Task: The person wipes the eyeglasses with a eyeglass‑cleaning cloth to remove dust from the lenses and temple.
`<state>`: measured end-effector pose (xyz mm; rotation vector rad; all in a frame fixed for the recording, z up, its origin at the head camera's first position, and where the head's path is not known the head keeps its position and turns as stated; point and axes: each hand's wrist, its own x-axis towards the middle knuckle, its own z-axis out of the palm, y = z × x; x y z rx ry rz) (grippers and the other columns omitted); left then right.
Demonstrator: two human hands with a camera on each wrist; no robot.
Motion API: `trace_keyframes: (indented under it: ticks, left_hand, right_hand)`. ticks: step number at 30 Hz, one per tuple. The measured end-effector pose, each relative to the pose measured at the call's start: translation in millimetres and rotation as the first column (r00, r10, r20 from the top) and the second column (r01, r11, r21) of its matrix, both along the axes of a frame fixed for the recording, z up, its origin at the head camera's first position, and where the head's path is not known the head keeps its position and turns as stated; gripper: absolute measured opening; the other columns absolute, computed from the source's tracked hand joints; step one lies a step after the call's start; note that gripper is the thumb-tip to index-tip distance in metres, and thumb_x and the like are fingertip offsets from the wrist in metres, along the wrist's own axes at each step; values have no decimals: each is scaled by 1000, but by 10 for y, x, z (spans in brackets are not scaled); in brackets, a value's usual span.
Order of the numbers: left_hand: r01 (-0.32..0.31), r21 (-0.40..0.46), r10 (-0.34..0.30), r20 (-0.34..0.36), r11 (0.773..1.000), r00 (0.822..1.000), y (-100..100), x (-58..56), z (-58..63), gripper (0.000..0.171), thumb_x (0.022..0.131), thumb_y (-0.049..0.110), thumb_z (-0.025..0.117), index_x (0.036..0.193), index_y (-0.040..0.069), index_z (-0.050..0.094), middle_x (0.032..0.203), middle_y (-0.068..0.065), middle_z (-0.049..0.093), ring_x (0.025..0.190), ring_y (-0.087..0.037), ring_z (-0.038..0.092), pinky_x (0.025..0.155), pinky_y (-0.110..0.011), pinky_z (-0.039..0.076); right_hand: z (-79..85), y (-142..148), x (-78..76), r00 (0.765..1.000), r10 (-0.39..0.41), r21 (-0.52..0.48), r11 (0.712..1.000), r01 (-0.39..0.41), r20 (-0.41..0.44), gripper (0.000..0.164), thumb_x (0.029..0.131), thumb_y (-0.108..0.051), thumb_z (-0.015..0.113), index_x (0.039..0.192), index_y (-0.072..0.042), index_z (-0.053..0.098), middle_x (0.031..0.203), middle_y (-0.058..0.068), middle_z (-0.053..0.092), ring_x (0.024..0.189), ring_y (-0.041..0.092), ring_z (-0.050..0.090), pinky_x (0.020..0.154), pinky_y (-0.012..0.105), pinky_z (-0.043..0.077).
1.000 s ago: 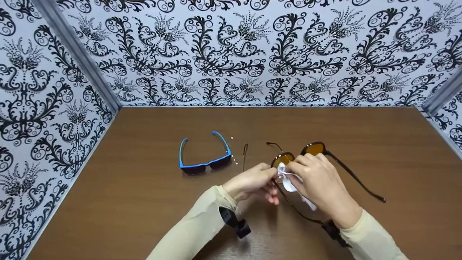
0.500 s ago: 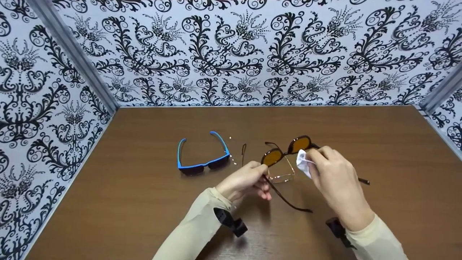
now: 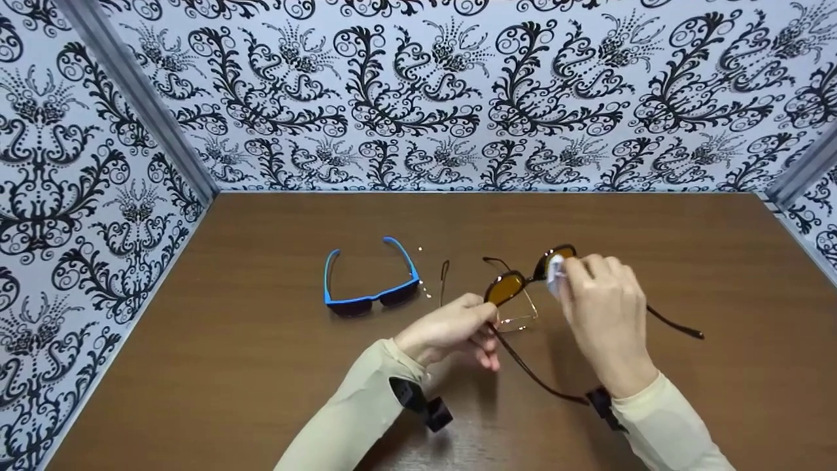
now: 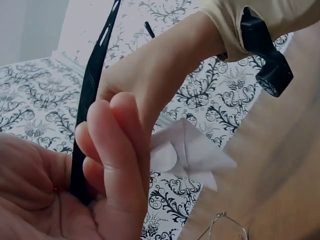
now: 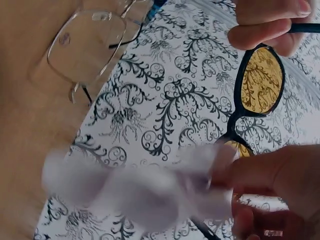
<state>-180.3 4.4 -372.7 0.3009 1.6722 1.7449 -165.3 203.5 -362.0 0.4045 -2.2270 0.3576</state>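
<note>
Dark-framed sunglasses with amber lenses (image 3: pixel 505 288) are held up over the table, temples spread toward the person. My left hand (image 3: pixel 456 327) pinches them at the left hinge, thumb and fingers round the frame; in the left wrist view the dark temple (image 4: pixel 89 95) runs up between its fingers. With my right hand (image 3: pixel 605 320) I grip a white cloth (image 3: pixel 554 275) against the other lens, which is partly covered. The right wrist view shows the cloth (image 5: pixel 135 192) blurred, hanging below the bridge, with the amber lens (image 5: pixel 262 82) near the left fingers uncovered.
Wire-framed clear glasses (image 3: pixel 533 307) lie on the table behind and under the held pair, partly hidden. Left of them rest blue-framed sunglasses (image 3: pixel 373 300), with small white specks (image 3: pixel 424 289) beside them. A patterned wall (image 3: pixel 418 98) borders the table's back edge.
The right hand and cloth went from the left lens, off to the right away from the glasses, then onto the right lens. The left hand kept its grip while the sunglasses tilted and shifted slightly.
</note>
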Motion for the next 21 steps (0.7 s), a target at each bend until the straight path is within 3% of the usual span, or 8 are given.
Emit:
trace_keyframes:
  ticks: [3,6,10,13,17,19,21]
  left_hand:
    - [23,-5,-23,2,1000,1000,11,7,-1,25,93,1,35,74,3,51,54,-6,51,48,-18,62,46,-23,52]
    - [20,-2,-20,0,1000,1000,22,10,0,25,92,1,35,73,3,51,53,-7,51,48,-19,62,47,-24,53]
    - [10,-2,-10,-8,1000,1000,13,8,41,24,92,1,35,76,2,52,54,-7,52,49,-19,63,47,-25,54]
    - [15,-11,-15,-4,1000,1000,2,14,71,25,94,1,35,76,2,52,54,-7,52,49,-19,62,47,-25,54]
    - [26,-31,-26,-1,999,1000,13,38,86,26,92,0,35,72,3,50,54,-7,51,49,-19,62,47,-25,54]
    - [27,-36,-27,-2,999,1000,23,47,88,26,91,0,35,70,3,50,54,-7,51,49,-19,62,48,-26,54]
    - [29,-34,-29,-6,999,1000,30,50,87,25,91,0,35,71,3,50,55,-7,51,49,-19,63,48,-27,55]
  right_hand:
    - [60,-2,-12,999,-54,-48,997,54,2,10,78,6,70,86,8,64,80,23,61,69,39,56,60,50,50]
    - [140,15,-27,999,16,-70,997,-13,37,10,79,6,71,86,5,64,81,20,61,71,37,56,61,48,51]
    - [281,78,-22,981,114,29,992,-120,156,16,72,4,79,80,-2,66,75,11,65,69,30,55,63,43,44]
    - [356,116,-15,976,70,108,990,-94,205,17,70,1,80,78,-5,67,71,9,66,67,28,52,63,45,39]
    - [353,137,-33,990,-5,99,995,-8,139,11,73,1,75,79,-1,66,72,14,65,65,33,52,61,48,41]
    - [332,144,-53,996,10,62,998,-16,87,9,74,2,73,79,1,65,73,16,64,65,35,53,59,47,42]
    - [316,151,-75,996,76,40,996,-78,48,10,74,4,73,80,2,65,75,16,64,67,35,54,59,47,44]
